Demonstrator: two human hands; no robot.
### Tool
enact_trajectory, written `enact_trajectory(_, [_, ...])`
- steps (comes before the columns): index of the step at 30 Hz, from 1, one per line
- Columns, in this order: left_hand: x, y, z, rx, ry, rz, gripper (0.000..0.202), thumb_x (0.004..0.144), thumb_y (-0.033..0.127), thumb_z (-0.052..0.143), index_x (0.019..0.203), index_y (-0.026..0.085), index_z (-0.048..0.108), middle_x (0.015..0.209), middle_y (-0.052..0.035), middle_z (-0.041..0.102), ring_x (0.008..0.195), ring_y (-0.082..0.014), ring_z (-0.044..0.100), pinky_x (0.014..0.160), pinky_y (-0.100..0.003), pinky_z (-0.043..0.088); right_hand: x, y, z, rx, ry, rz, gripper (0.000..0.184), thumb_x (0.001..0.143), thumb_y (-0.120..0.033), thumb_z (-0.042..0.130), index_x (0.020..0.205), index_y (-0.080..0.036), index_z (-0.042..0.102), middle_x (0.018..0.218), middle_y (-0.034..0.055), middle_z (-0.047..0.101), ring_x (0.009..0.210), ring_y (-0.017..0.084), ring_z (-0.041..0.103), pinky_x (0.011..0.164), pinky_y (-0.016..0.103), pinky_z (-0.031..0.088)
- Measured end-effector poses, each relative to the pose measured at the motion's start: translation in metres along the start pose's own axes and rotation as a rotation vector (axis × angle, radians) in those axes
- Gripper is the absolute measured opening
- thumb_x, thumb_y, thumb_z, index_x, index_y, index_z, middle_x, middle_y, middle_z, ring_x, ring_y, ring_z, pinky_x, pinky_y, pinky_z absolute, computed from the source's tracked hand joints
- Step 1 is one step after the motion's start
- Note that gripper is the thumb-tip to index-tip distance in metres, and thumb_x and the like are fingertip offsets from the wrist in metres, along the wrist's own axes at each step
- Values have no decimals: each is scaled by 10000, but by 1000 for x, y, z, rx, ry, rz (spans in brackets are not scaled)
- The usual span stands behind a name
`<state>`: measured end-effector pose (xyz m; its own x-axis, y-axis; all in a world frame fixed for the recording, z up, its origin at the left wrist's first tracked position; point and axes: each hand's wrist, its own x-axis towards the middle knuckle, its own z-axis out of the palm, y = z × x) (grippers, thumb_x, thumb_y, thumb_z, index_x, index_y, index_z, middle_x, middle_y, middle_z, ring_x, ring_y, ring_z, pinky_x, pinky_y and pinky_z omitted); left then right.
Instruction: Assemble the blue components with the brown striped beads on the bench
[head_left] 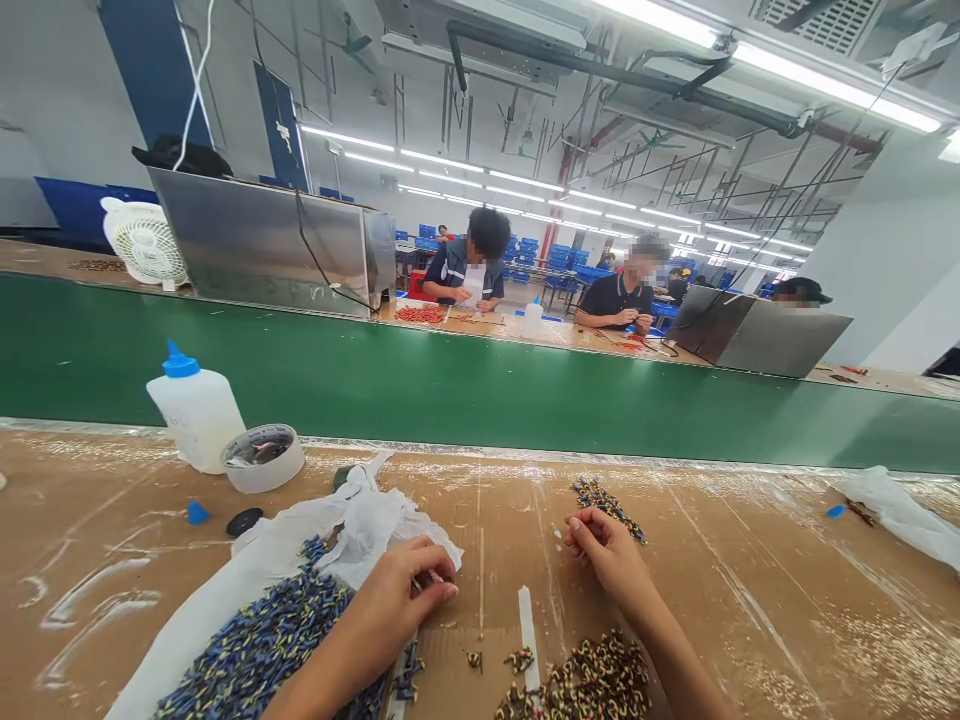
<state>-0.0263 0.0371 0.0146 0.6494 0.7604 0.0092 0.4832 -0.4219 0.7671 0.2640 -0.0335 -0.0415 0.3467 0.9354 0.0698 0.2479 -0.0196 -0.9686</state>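
Note:
My left hand (405,590) rests on the brown table, fingers pinched together on a small thin part at the edge of a white plastic bag (300,550). The bag holds a heap of small blue and yellow parts (262,640). My right hand (604,550) lies further right with its fingers curled in; what they hold is too small to name. Just beyond it sits a small pile of dark wound parts (607,505). A bigger heap of brown and dark parts (592,680) lies near my right forearm.
A squeeze bottle with a blue cap (196,405) and a white tape roll (262,458) stand at the left, next to the green conveyor belt (480,385). A metal box (262,240) and a fan (144,240) sit beyond. Several people work across the belt.

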Motion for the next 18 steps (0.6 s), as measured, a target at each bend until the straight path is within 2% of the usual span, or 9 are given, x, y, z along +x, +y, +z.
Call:
enact_trajectory(4, [-1, 2, 7, -39, -66, -18, 180, 829, 303, 537, 753, 168, 628, 656, 15, 568, 648, -141, 483, 606, -232, 334, -20, -27, 19, 128, -191, 35, 400, 854, -562, 557, 871, -163, 570, 740, 32, 630, 572, 120, 521, 523, 223, 385])
enact_trajectory(8, [-2, 1, 15, -45, -78, -20, 167, 814, 295, 546, 773, 164, 641, 672, 13, 592, 667, -143, 501, 614, -231, 339, -47, -52, 43, 195, -560, 30, 345, 873, -494, 589, 892, -153, 632, 726, 5, 608, 602, 93, 525, 579, 205, 413])
enact_trajectory(10, [-2, 0, 18, -49, -76, -17, 153, 803, 274, 541, 782, 164, 645, 694, 6, 613, 691, -149, 525, 630, -234, 352, -57, -56, 50, 156, -682, 13, 311, 852, -451, 635, 930, -152, 673, 753, 9, 619, 638, 92, 536, 613, 203, 428])
enact_trajectory(15, [-3, 1, 20, -58, -79, -14, 140, 785, 252, 528, 776, 165, 637, 696, 8, 616, 691, -152, 536, 637, -237, 367, -66, -52, 62, 128, -852, 88, 346, 737, -399, 756, 1006, -187, 705, 746, -4, 651, 624, 83, 552, 612, 188, 433])
enact_trajectory(18, [-4, 1, 18, -62, -73, -6, 144, 795, 256, 528, 784, 163, 637, 699, 6, 617, 696, -155, 538, 639, -240, 372, -69, -51, 68, 131, -885, 91, 349, 708, -404, 775, 989, -206, 715, 753, -5, 664, 626, 91, 575, 611, 196, 447])
